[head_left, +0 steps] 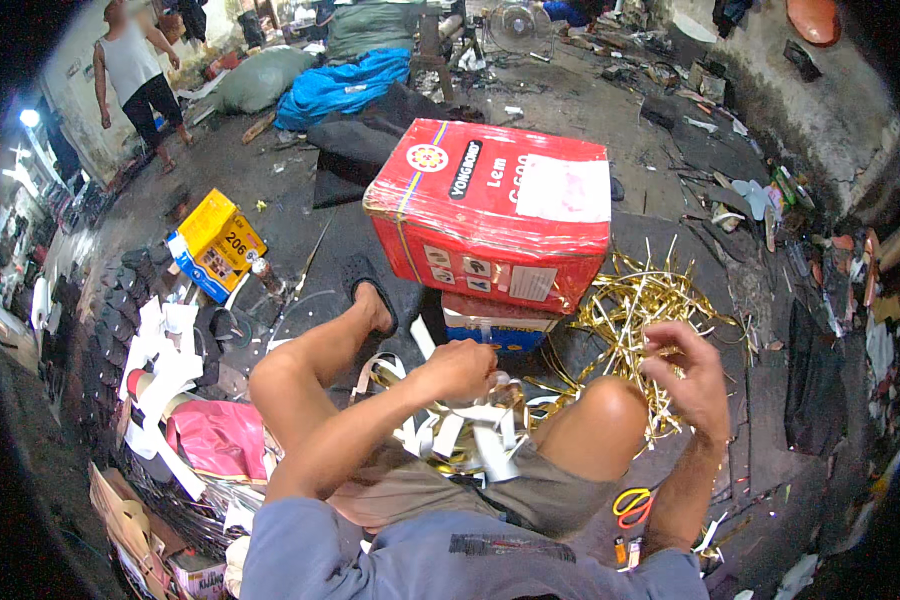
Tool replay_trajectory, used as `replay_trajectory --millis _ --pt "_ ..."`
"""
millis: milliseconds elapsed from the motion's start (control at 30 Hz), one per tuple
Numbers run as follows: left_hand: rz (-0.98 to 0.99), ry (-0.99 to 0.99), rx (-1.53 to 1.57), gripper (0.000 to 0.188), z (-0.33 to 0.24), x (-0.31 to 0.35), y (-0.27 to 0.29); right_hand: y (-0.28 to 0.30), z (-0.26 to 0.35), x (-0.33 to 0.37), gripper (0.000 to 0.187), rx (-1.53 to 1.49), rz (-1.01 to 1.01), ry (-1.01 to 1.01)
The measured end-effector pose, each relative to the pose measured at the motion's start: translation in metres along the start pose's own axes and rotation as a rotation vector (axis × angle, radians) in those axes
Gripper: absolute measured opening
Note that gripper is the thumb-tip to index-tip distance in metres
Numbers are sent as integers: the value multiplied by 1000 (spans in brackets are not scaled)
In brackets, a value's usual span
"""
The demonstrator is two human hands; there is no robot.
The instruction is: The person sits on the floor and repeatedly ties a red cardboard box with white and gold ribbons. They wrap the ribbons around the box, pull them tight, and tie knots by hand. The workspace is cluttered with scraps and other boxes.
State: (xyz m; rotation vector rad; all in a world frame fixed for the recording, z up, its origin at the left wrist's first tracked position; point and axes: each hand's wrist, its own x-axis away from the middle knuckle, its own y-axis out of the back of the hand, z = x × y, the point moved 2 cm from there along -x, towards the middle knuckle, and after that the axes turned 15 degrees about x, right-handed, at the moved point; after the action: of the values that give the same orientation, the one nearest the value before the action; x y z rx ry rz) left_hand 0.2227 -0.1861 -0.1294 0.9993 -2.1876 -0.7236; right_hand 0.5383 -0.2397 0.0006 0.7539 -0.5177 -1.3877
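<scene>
My left hand (458, 371) is closed above my lap, its fingers curled in; what they hold, if anything, is hidden. Right below it lies a blurred bunch of white and gold strips (480, 440), resting between my thighs. A single white strip (423, 340) stands up just left of that hand. Raised beyond my right knee, my right hand (688, 378) has its fingers bent and apart, with nothing seen between them. Under and behind it spreads a tangled heap of thin gold strips (645, 300) on the floor.
Ahead stands a big red carton (500, 215) on a smaller blue-and-white box (495, 325). To the left are a yellow-and-blue box (217, 245), white offcuts (165, 345) and pink sheeting (220, 440). Orange-handled scissors (632, 508) lie by my right forearm. A person (135, 70) stands far left.
</scene>
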Motion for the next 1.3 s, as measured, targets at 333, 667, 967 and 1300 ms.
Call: replay_trajectory --millis 333,667,967,1300 --pt "-564 -367 280 23 -107 120 86 -113 113 -31 54 -147 269 640" --pt "-845 -328 218 26 -111 147 78 -145 108 4 24 77 78 212" --pt "-924 -353 -104 24 -132 151 91 -165 78 6 38 -244 -34 254" --pt "-1292 -527 -386 12 -205 270 217 -218 21 1 60 268 221 205"
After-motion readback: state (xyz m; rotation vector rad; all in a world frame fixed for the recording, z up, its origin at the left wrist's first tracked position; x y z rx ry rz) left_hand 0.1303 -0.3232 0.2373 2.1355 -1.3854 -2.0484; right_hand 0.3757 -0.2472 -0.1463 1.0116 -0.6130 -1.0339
